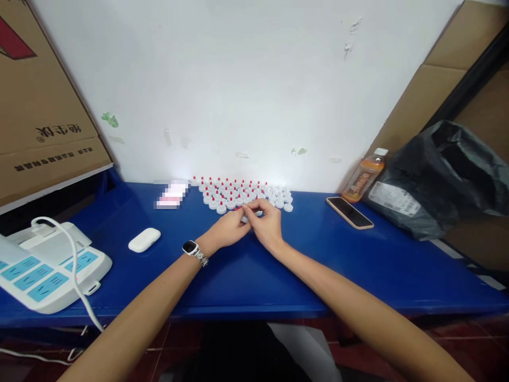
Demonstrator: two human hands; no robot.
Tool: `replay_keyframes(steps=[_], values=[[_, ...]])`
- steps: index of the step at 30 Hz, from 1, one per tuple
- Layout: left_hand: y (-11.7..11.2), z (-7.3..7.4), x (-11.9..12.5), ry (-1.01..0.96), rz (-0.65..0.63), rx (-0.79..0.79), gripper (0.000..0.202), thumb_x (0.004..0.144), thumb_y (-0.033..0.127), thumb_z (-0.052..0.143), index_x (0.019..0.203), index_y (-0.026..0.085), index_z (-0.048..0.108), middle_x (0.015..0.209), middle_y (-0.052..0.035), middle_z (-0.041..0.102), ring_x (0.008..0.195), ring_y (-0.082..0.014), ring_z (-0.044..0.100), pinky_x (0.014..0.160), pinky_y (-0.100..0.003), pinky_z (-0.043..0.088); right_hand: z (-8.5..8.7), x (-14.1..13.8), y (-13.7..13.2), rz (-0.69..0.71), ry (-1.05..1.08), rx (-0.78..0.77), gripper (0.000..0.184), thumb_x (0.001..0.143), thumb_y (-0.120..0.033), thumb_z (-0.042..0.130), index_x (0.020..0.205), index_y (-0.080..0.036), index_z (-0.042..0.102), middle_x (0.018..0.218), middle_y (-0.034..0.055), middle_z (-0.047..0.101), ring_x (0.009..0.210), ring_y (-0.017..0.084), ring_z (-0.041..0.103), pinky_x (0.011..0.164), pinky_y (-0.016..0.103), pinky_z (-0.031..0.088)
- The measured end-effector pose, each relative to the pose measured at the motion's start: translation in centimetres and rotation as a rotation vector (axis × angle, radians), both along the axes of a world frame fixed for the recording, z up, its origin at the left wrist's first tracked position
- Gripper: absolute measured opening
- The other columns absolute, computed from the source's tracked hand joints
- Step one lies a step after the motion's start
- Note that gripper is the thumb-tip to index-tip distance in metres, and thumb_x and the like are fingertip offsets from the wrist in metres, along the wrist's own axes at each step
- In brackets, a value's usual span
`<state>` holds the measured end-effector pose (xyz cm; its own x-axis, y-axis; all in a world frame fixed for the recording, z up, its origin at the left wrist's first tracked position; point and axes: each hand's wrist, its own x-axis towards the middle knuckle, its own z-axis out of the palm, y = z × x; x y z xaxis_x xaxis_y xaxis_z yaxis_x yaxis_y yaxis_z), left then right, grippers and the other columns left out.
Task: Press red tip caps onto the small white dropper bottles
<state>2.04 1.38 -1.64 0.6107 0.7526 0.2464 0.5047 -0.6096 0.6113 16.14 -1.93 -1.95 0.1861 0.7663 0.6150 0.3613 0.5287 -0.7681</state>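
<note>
My left hand [228, 229], with a watch [191, 247] on its wrist, meets my right hand [267, 225] just in front of a cluster of small round white caps. Both hands are closed in a pinch, fingertips together. Bits of white and red show around the fingers, but what they grip is mostly hidden. Many caps on the left and middle of the cluster carry a red tip, like this white cap with a red tip [221, 208]. Toward the right the caps are plain white, such as this white cap [288, 207].
A blue table [238, 286] stands against a white wall. On its left are a power strip [55, 270] with a cable and a white earbud case [144, 240]. To the right lie a phone [350, 212], a bottle of orange drink [363, 178] and a black plastic bag [433, 180].
</note>
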Motion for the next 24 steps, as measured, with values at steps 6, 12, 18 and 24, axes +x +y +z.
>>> replay_keyframes(steps=[6,12,18,24], values=[[-0.6,0.8,0.0,0.028,0.011,0.024,0.041,0.094,0.037,0.045,0.128,0.016,0.055,0.087,-0.0061,0.072,0.071,-0.0202,0.066,0.066,-0.030,0.047,0.0,0.4,0.4,-0.014,0.060,0.000,0.013,0.085,-0.031,0.065,0.079,-0.021,0.067,0.079,0.0020,0.069,0.075,0.017,0.064,0.077,0.031,0.052],[-0.6,1.0,-0.2,0.094,0.024,0.081,0.040,0.093,0.036,0.046,0.126,0.016,0.056,0.087,-0.0067,0.071,0.069,-0.0197,0.063,0.063,-0.029,0.045,-0.1,0.8,0.6,0.010,0.093,-0.094,0.020,0.085,-0.039,0.066,0.081,-0.019,0.068,0.079,0.0044,0.072,0.073,0.018,0.066,0.074,0.031,0.054],[-0.5,0.5,0.0,0.037,-0.014,0.072,0.042,0.095,0.037,0.045,0.128,0.014,0.054,0.097,-0.0096,0.071,0.077,-0.0210,0.066,0.070,-0.031,0.048,-0.3,0.7,0.6,0.022,0.092,-0.073,0.020,0.082,-0.039,0.069,0.081,-0.019,0.069,0.078,0.0038,0.071,0.072,0.017,0.063,0.072,0.031,0.053],[-1.2,0.4,0.5,-0.044,-0.002,0.029,0.043,0.097,0.042,0.042,0.127,0.012,0.051,0.101,-0.0124,0.070,0.083,-0.0236,0.068,0.074,-0.034,0.051,-0.3,0.6,0.3,0.014,0.087,-0.040,0.022,0.084,-0.040,0.067,0.075,-0.020,0.063,0.076,0.0022,0.067,0.072,0.016,0.061,0.074,0.031,0.052]])
